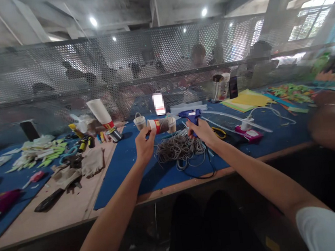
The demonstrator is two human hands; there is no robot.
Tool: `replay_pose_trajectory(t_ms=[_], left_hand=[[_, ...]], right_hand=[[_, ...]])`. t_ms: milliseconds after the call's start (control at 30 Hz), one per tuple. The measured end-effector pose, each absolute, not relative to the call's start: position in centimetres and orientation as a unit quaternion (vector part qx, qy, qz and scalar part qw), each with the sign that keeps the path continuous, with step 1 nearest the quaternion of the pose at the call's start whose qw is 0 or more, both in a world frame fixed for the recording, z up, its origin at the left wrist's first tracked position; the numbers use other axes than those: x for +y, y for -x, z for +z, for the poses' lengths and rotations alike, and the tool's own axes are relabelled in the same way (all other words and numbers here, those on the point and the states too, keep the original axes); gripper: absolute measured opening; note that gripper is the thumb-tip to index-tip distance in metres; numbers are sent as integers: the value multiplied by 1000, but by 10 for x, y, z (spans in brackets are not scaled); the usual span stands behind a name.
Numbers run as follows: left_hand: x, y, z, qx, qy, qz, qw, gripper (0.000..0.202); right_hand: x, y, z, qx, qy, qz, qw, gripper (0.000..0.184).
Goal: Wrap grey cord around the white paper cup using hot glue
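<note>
My left hand [144, 143] holds a paper cup [159, 125] on its side; the cup has a red and white rim and its body is wrapped in grey-brown cord. A blue glue gun [191, 116] is gripped in my right hand [200, 131], its nozzle pointing left at the cup. Just below both hands a loose pile of grey cord [180, 149] lies on the blue mat [124, 167]. Two small cord-wrapped baskets [139, 121] stand just behind the cup.
A black cable loops off the mat's front edge. A pink glue gun [248, 134] lies to the right. Tall white cup [101, 113], markers, cloth scraps and paper strips lie to the left. A co-worker's arm [327, 122] reaches in at right. A perforated metal screen backs the bench.
</note>
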State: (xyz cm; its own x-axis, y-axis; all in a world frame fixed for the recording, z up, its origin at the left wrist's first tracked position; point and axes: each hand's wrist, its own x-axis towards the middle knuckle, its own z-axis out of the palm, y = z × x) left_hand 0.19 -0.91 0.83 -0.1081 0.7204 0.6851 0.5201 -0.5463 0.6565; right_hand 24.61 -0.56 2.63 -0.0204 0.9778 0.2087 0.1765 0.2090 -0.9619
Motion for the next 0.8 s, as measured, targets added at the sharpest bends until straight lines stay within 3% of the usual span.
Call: replay_pose_trajectory(t_ms=[167, 367, 600, 800], left_hand=[[-9, -2, 9, 466, -651, 590, 103, 28], [-11, -5, 10, 457, -650, 597, 107, 27], [-11, -6, 8, 469, -655, 582, 108, 25], [-10, -5, 6, 465, -662, 578, 107, 27]], right_hand=[[-15, -255, 27, -640, 488, 328, 495, 25], [-10, -283, 10, -465, 538, 477, 517, 25], [3, -293, 2, -420, 580, 566, 407, 28], [11, -287, 5, -460, 614, 554, 322, 34]])
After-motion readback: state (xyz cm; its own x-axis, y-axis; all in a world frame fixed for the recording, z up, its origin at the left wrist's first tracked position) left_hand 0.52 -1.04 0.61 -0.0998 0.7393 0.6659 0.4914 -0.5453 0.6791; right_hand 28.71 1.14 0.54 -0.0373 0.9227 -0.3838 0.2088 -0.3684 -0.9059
